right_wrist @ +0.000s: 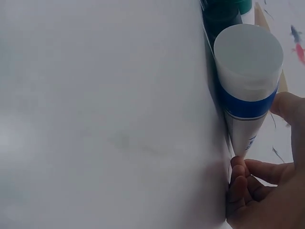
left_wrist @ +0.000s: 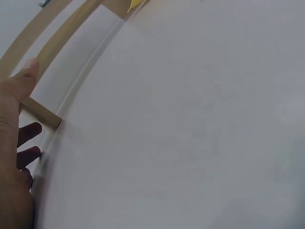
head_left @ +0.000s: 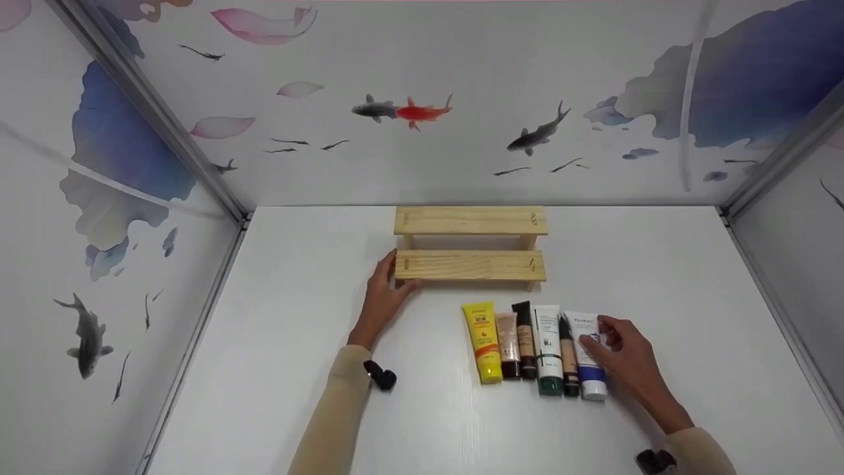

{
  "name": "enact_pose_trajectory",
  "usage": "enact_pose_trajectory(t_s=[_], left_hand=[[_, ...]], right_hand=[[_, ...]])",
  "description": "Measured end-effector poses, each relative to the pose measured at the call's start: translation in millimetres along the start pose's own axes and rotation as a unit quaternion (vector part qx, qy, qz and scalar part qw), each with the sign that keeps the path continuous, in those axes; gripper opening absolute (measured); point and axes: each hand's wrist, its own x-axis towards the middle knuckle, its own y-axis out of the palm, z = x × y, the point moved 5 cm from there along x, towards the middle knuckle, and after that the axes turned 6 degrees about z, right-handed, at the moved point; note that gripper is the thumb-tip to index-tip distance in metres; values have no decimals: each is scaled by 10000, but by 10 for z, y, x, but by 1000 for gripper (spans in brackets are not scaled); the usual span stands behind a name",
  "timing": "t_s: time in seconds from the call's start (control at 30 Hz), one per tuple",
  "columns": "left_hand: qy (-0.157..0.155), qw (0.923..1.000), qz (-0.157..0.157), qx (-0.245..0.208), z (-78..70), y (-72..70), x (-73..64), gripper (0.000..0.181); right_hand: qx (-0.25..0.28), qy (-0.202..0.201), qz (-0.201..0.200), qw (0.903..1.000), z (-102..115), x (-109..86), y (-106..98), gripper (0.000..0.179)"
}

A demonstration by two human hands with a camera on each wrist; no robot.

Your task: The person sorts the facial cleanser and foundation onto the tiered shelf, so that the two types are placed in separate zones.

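A two-step wooden rack [head_left: 471, 265] stands near the back of the white table. My left hand [head_left: 384, 297] grips its lower step at the left end, thumb along the front edge. In the left wrist view the thumb [left_wrist: 29, 71] lies against the plank and the other fingers curl by the rack's leg [left_wrist: 44, 112]. My right hand [head_left: 630, 353] holds a white squeeze tube [head_left: 585, 349] with a blue band, thumb on its face and fingers at its right edge. That tube lies at the right end of a row; its white cap [right_wrist: 249, 50] faces the right wrist camera.
Left of the white tube lie a slim beige tube [head_left: 568, 359], a white tube with green cap [head_left: 548, 343], a black-topped tan tube [head_left: 525, 340], a pinkish tube [head_left: 508, 340] and a yellow tube [head_left: 483, 340]. A fish-painted wall [head_left: 461, 158] rises behind the rack.
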Motion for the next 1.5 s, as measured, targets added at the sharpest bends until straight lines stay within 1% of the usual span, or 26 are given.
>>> enact_pose_trajectory(t_s=[0.1,0.27,0.47,0.73,0.87,1.07,1.3,1.5], left_hand=[[-24,9998,29,-178,5,20,-6,96],[-58,9996,2,-267,19,33,-27,95],[41,9995,-63,-314,16,8,-51,93],[67,9991,-166,-395,-14,5,-61,90],[110,9987,-184,-461,-18,12,-67,89],[101,9989,-118,-438,4,33,-88,91],[54,9991,-139,-391,41,1,-116,91],[180,9991,-53,-381,15,20,-88,92]], right_hand=[[-37,48,-18,10000,-16,-16,8,75],[-177,128,67,9997,-15,-17,15,81],[-425,157,129,9989,19,18,45,82],[-437,558,323,9970,55,42,51,91],[-446,743,361,9956,63,61,30,86],[-542,959,451,9929,67,61,-4,78],[-167,1223,500,9911,92,104,-16,77],[73,1414,417,9891,103,80,-81,80]])
